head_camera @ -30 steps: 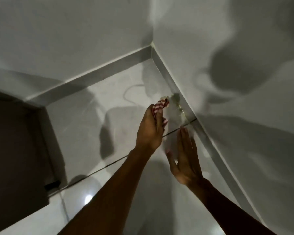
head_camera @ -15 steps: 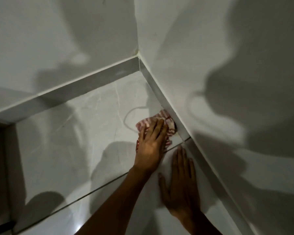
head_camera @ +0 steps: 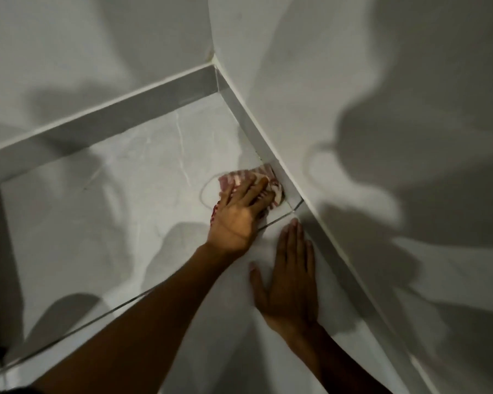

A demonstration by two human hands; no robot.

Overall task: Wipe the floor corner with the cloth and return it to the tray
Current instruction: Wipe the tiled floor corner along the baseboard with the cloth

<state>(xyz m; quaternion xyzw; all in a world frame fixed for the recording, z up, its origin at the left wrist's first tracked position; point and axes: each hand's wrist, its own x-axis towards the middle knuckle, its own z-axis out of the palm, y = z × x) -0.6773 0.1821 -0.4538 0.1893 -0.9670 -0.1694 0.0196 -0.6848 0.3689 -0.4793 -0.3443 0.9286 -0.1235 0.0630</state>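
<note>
The cloth [head_camera: 249, 182] lies at frame centre against the skirting [head_camera: 264, 150], pinned flat by the left hand [head_camera: 238, 216], fingers extended and together. The right hand [head_camera: 289, 280] rests flat, fingers together, empty. The cloth appears soft and light; pinch a bunched edge to lift. The tray is out of view; dim light and shadows obscure any dirt.

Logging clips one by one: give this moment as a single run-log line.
phase: wiping | left hand: flat on cloth by baseboard | right hand: flat on floor | tray: unseen
</note>
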